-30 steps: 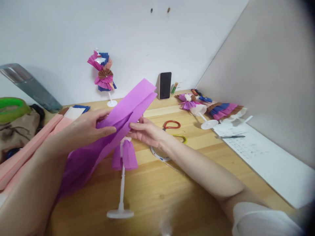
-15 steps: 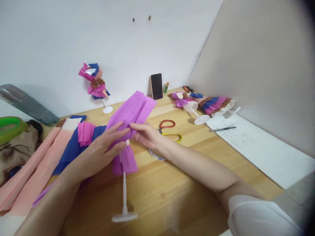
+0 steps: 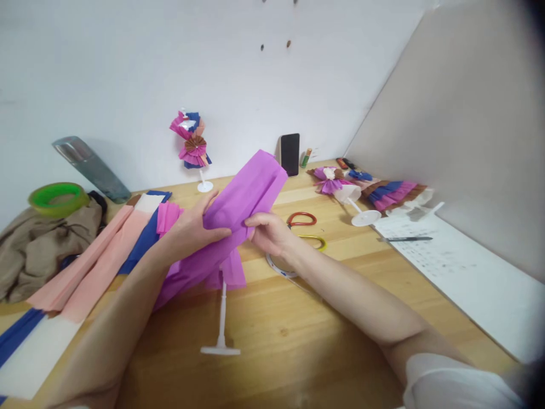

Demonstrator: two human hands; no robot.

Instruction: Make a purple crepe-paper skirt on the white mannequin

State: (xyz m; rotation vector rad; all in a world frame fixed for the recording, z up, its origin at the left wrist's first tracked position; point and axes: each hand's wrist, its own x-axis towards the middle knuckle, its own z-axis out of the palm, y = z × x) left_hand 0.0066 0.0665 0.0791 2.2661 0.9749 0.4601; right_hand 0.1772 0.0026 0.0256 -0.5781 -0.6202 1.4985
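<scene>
Purple paper held between both hands

A wooden table spreads beneath the hands, with peach paper strips to the left of the left one. The purple paper is above it, layered lengthwise, one end slanting up and away past the fingers, the rest trailing down below the left hand. That hand grips one side, thumb on top; the right hand pinches the opposite edge, fingers curled. Just below them rises an upright white stand bearing a smaller purple piece, partly hidden. Scissors lie just right of the right hand, blades out of sight.

Lining up or folding the layers seems the step in hand; the next move calls for steady pressure on both edges, lest the layers slip.
</scene>
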